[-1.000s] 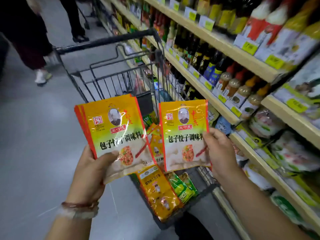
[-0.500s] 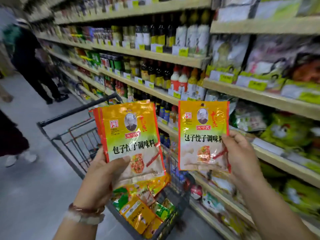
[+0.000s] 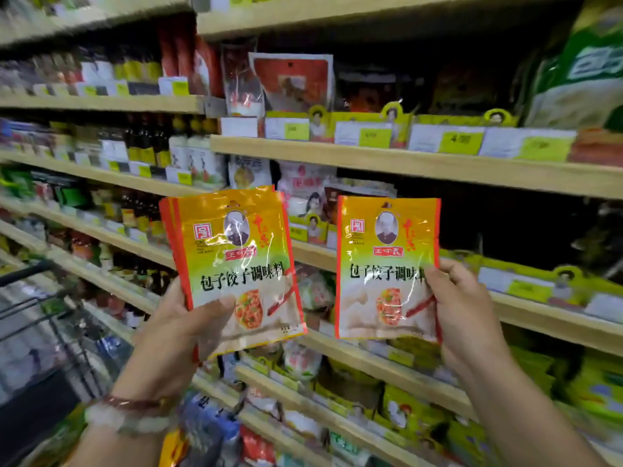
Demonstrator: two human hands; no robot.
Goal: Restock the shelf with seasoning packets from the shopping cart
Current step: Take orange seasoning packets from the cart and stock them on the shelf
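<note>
1. Head view: the left hand [image 3: 175, 335] clamps a stack of seasoning packets [image 3: 232, 267]; the right hand [image 3: 462, 308] pinches a single packet [image 3: 387, 267], upright, nearer the dark shelf gap [image 3: 505, 224] just up and right of it.

Glossy orange-and-yellow plastic seasoning packets [image 3: 236, 264] catch glare. At three o'clock, pale matt wooden shelf boards [image 3: 404, 163]. At eight o'clock, a dark metal-wire shopping cart [image 3: 40, 318].

A dark open gap [image 3: 512, 227] sat on the shelf [image 3: 438, 163] just past the right hand [image 3: 462, 308], while packets [image 3: 303, 203] crowded its left side and price tags [image 3: 526, 284] lined the ledge below it.
</note>
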